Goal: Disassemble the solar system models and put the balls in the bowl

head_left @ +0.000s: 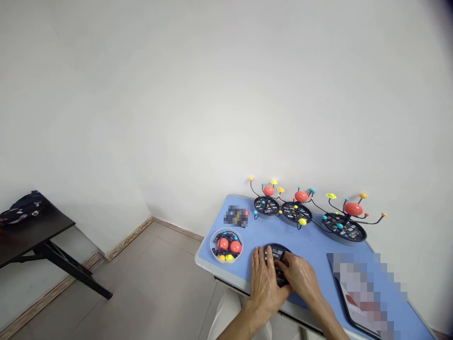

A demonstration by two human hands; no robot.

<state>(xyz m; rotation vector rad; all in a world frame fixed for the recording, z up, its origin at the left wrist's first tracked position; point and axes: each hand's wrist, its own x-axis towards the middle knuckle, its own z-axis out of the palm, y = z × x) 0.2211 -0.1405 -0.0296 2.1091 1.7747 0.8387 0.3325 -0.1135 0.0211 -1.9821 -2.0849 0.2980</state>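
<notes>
A round black base [277, 250] with printed labels lies on the blue table near its front edge. My left hand [264, 281] rests flat over the base's left side, fingers stretched out. From the right, my right hand [299, 274] reaches onto the base with its fingers pressed together; whatever they hold is hidden. To the left stands a clear round tub [212, 250] with red balls, yellow and orange pieces and dark rods inside.
Three planet models [269, 191], [300, 196], [353, 209] stand along the table's back edge. A partly blurred tablet [348, 302] lies at the right. A blurred dark item [235, 216] sits behind the tub. At far left is a black table [49, 226] with a bag.
</notes>
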